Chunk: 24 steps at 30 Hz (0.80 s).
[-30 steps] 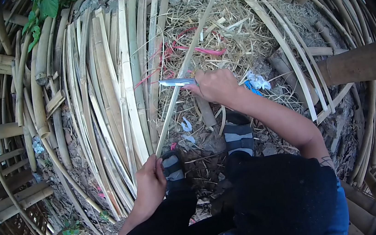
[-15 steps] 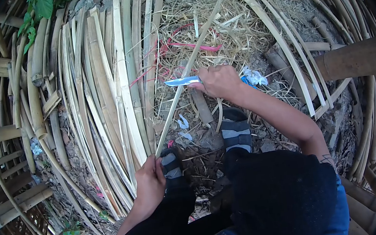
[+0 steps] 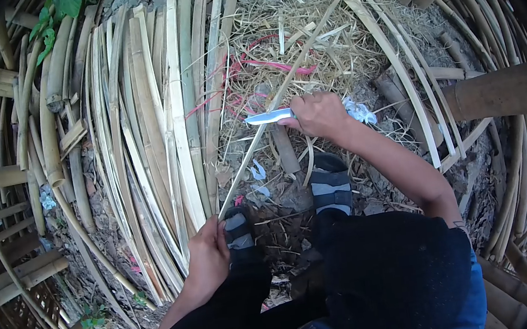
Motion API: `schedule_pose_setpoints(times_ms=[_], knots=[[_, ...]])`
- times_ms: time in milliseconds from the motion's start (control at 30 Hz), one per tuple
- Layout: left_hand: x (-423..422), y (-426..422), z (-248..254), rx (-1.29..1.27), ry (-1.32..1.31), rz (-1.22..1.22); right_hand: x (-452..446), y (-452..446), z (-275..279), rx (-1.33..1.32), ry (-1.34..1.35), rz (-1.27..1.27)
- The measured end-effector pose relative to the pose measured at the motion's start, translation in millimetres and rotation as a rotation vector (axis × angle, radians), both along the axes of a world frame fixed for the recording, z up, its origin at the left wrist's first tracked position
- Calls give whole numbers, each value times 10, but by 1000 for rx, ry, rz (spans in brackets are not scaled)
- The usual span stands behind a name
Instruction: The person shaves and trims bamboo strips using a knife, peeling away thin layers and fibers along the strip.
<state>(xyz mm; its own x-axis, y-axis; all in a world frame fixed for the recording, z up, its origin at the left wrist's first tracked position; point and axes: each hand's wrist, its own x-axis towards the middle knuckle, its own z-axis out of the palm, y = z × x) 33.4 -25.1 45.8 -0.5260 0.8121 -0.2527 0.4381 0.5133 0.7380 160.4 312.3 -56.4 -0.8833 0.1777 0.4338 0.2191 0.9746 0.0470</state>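
Note:
My left hand [image 3: 207,252] pinches the near end of a long, thin bamboo strip [image 3: 239,175]. From there the strip slants up and right over the ground to the shavings. My right hand [image 3: 320,116] is closed round the handle of a knife [image 3: 269,117], whose handle is mostly hidden by the fingers. The knife's bright blade points left and lies across the strip at about its middle. Left of the strip, many split bamboo slats [image 3: 177,119] lie side by side.
Bamboo shavings [image 3: 321,41] cover the ground ahead, with pink twine [image 3: 278,65] among them. Several longer strips [image 3: 394,52] lie to the right. A thick bamboo pole [image 3: 495,89] juts in from the right. My feet in striped footwear [image 3: 331,186] are just below the strip.
The strip's far end has swung slightly to the right. My right hand and the knife have shifted a little right and down. My left hand keeps its hold.

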Motion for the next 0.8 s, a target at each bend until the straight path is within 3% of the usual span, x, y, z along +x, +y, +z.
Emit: schedule_pose_setpoints(times_ms=[400,500,600,700,733,800], knots=[[-11,-15,51,-32,28,7,150,102,-30,-14,-87,4],[-16,-14,31,-35,21,-1,83,100,-9,10,8,1],[-5,3,13,-43,-22,2,86,-23,86,-129,-87,-52],[-20,33,47,-125,-148,92,53,-237,182,-633,-334,-189],[-25,33,30,-128,-147,95,38,-240,151,-636,-334,-186],[-30,27,-35,-113,-244,158,33,-251,45,-1803,-433,-208]])
